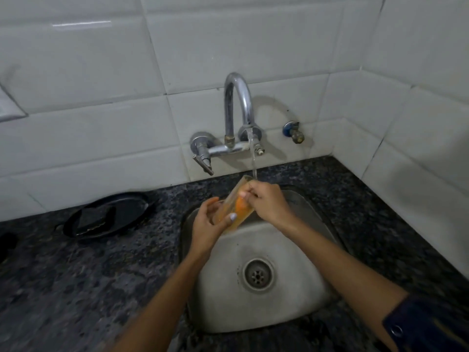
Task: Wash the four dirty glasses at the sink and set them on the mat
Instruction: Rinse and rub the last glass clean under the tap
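Observation:
A clear glass [234, 199] with orange residue inside is held tilted over the steel sink [291, 250], its mouth pointing up toward the running water [253, 158] from the chrome tap [236, 102]. My left hand [208, 224] grips the glass around its base from below. My right hand [266, 201] is at the glass's upper side, with fingers reaching into its mouth. No other glasses and no mat are in view.
A black round plate [132, 201] holding a dark scrub pad [95, 219] lies on the speckled granite counter [88, 288] left of the sink. A small valve [293, 132] sticks out of the white tiled wall at the right. The drain [258, 274] sits mid-basin.

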